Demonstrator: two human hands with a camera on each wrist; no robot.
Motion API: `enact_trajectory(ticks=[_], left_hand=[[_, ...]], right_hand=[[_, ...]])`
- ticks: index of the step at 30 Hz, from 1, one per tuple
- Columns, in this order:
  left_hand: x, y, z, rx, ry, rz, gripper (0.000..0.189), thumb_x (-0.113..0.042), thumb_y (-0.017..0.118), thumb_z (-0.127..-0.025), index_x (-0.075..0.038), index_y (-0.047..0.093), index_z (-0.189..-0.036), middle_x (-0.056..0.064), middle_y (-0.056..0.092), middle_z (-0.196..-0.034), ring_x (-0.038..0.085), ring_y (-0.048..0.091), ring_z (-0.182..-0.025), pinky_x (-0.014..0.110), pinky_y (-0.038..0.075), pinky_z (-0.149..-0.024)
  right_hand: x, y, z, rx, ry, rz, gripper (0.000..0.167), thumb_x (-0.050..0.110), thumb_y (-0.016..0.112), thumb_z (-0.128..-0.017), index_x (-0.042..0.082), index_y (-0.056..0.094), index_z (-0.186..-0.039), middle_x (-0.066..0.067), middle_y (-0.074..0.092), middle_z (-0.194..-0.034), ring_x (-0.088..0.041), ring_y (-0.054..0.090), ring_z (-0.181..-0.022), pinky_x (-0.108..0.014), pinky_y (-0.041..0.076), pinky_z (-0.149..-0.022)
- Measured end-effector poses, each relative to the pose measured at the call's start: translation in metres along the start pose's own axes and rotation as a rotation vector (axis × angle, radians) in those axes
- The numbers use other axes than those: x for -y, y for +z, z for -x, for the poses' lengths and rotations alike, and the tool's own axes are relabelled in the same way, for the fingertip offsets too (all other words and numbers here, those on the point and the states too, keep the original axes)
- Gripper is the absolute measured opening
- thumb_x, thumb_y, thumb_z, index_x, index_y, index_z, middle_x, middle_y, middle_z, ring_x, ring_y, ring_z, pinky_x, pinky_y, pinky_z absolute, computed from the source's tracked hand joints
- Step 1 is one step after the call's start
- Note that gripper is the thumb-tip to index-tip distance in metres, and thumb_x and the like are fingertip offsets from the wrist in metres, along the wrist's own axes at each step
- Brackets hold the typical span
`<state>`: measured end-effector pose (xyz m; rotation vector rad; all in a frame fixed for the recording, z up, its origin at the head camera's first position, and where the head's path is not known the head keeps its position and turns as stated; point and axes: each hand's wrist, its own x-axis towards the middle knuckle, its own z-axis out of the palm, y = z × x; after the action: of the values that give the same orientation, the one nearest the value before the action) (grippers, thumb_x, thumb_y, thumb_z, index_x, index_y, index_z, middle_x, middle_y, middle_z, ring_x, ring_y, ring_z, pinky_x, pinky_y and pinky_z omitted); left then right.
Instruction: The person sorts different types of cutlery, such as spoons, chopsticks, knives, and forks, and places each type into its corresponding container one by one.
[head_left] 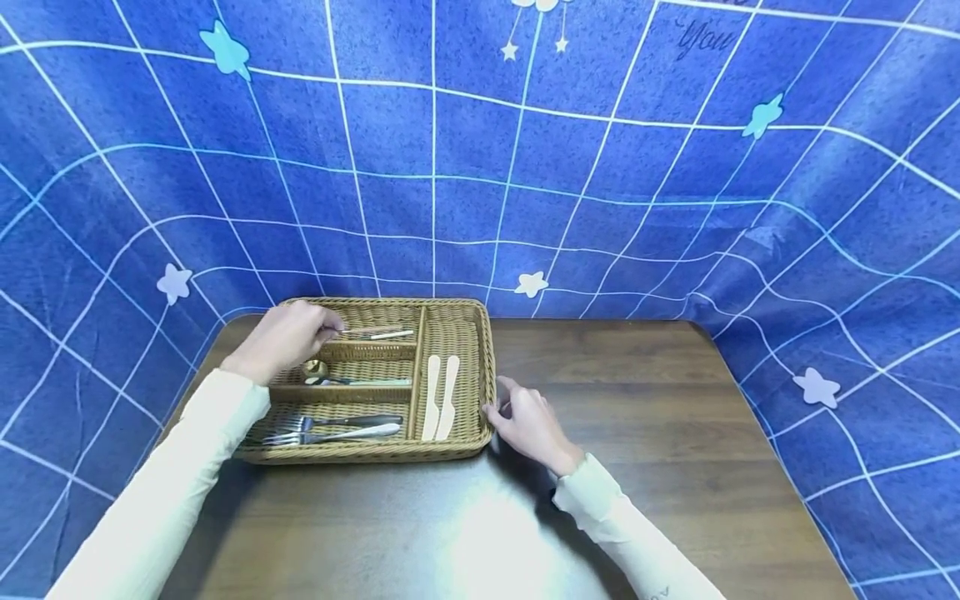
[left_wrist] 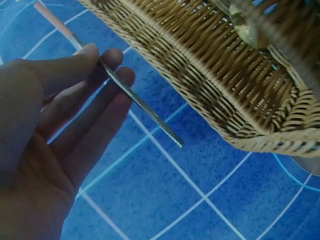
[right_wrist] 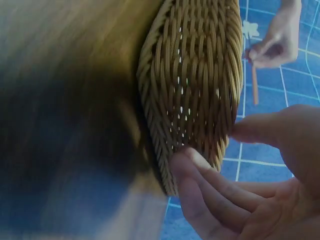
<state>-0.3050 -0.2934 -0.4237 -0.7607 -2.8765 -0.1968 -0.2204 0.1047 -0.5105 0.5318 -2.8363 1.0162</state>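
Observation:
My left hand [head_left: 288,333] pinches a slim table knife [left_wrist: 140,105] between thumb and fingertips, over the back-left compartment of a divided wicker basket [head_left: 360,457]. The knife has a pinkish handle and a finely serrated metal end. On the basket's right side, my right hand [head_left: 531,423] touches the outer wall with its fingertips, while the thumb [right_wrist: 255,129] meets the rim. Two pale flat knives [head_left: 442,400] lie in the right compartment. Forks [head_left: 300,429] fill the front-left one. Spoons [head_left: 316,368] lie in the middle-left one, partly behind my left wrist.
The basket stands on a brown wooden table [head_left: 615,400], near its back-left edge. Blue cloth [head_left: 465,208] with white grid lines and stars hangs around the back and sides. A bright glare spot lies on the table's front part.

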Motion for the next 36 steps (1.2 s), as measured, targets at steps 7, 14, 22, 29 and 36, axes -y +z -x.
enact_trajectory(ticks=[7, 14, 22, 29, 36], left_hand=[[0.028, 0.019, -0.026, 0.103, -0.077, 0.013, 0.019, 0.001, 0.07, -0.092, -0.01, 0.083, -0.1, 0.01, 0.08, -0.099, 0.037, 0.076, -0.09, 0.063, 0.059, -0.078], [0.047, 0.041, -0.044, 0.181, -0.106, 0.039, 0.018, 0.002, 0.07, -0.092, -0.009, 0.083, -0.098, 0.011, 0.08, -0.101, 0.037, 0.075, -0.095, 0.059, 0.061, -0.084], [0.049, 0.051, -0.049, 0.223, -0.095, 0.05, 0.021, 0.006, 0.07, -0.085, -0.01, 0.083, -0.09, 0.01, 0.079, -0.092, 0.037, 0.075, -0.09, 0.058, 0.061, -0.082], [0.051, 0.055, -0.044, 0.287, -0.101, 0.033, 0.03, 0.01, 0.067, -0.079, -0.016, 0.08, -0.081, 0.005, 0.076, -0.088, 0.028, 0.068, -0.081, 0.055, 0.059, -0.08], [0.045, 0.047, -0.037, 0.314, -0.123, 0.011, 0.021, -0.004, 0.062, -0.096, -0.012, 0.082, -0.098, 0.006, 0.077, -0.096, 0.031, 0.071, -0.091, 0.058, 0.058, -0.086]], right_hand=[[0.006, 0.009, 0.0, 0.01, -0.024, 0.005, 0.056, 0.019, 0.073, -0.097, -0.012, 0.058, -0.142, -0.004, 0.079, -0.088, -0.017, 0.077, -0.076, -0.044, 0.063, -0.07], [0.005, 0.01, 0.002, 0.003, -0.023, -0.002, 0.056, 0.017, 0.074, -0.097, -0.012, 0.058, -0.142, -0.002, 0.078, -0.087, -0.013, 0.074, -0.072, -0.038, 0.062, -0.067], [0.005, 0.012, 0.007, -0.008, -0.026, -0.011, 0.054, 0.018, 0.074, -0.097, -0.01, 0.06, -0.142, 0.0, 0.078, -0.088, -0.011, 0.073, -0.073, -0.034, 0.059, -0.064], [0.006, 0.011, 0.006, 0.002, -0.04, -0.029, 0.053, 0.018, 0.074, -0.099, -0.009, 0.059, -0.142, 0.001, 0.077, -0.09, -0.011, 0.075, -0.078, -0.033, 0.06, -0.067], [0.004, 0.011, 0.006, 0.005, -0.046, -0.031, 0.055, 0.02, 0.075, -0.1, -0.009, 0.059, -0.143, 0.0, 0.077, -0.087, -0.011, 0.072, -0.073, -0.038, 0.061, -0.069]])
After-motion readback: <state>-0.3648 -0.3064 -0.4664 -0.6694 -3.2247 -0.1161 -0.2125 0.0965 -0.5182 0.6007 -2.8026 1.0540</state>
